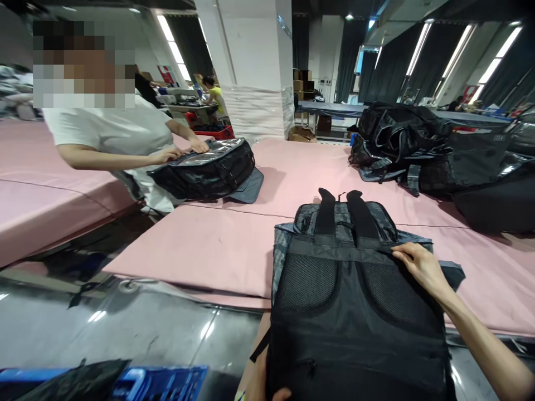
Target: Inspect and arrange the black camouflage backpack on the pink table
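Note:
A black backpack (355, 312) lies back-side up before me, half on the pink padded table (209, 250), its mesh back panel and two shoulder straps facing up. My right hand (420, 267) grips the upper right edge of the backpack, fingers curled over the seam. My left hand (261, 381) is at the backpack's lower left corner, mostly hidden beneath it; only the thumb and wrist show.
Across the table a person in a white shirt presses both hands on a black bag wrapped in clear plastic (207, 170). A pile of black backpacks (418, 147) lies at the far right. A blue crate (159, 381) sits low left beside a glossy floor.

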`<state>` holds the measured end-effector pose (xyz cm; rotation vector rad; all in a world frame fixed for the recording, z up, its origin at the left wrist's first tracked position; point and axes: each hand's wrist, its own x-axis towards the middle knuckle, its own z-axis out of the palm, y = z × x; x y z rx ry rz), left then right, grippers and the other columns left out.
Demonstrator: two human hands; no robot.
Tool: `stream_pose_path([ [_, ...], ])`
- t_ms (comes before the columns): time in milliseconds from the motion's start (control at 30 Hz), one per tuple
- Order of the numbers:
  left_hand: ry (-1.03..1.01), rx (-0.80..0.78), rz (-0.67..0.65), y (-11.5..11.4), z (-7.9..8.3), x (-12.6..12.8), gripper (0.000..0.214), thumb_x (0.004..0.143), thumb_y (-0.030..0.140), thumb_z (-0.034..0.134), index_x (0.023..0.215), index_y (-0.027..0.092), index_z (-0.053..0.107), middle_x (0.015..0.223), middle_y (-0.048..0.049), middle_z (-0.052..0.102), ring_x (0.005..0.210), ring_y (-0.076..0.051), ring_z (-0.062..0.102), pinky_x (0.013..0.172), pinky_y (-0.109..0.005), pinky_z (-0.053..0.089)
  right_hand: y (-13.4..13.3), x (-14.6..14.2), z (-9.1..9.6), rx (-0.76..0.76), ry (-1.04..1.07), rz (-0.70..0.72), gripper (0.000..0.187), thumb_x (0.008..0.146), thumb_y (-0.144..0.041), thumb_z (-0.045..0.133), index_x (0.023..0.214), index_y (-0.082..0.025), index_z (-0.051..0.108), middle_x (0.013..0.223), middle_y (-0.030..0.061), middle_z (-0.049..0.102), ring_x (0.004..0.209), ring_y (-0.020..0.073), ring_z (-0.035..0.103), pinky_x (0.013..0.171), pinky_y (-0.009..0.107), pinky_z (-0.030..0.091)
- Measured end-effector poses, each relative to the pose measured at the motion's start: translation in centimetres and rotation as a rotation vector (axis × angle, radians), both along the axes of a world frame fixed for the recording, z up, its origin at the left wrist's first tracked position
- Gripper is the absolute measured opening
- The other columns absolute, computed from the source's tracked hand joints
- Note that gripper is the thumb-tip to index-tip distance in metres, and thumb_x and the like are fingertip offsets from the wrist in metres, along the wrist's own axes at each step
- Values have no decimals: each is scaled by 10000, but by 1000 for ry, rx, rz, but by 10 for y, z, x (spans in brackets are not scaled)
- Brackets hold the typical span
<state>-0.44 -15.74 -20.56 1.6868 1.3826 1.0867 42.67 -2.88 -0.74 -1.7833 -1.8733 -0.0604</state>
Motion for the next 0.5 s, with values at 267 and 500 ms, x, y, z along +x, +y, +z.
stream_pose_path([
  [267,6,77,-88,9,23,2,757,749,624,504,1383,243,342,1352,-113,463,1283,-313,379,1082,-419,317,34,-68,0,-78,63,184,265,847,-431,483,889,-244,667,869,48,653,815,216,576,755,358,441],
  [500,-147,-98,-46,11,18,-8,775,651,625,613,1301,223,482,1330,-119,485,1254,-332,413,1051,-432,350,44,-79,-5,-116,185,157,248,813,-432,512,794,-237,664,823,37,666,777,210,595,729,345,454],
])
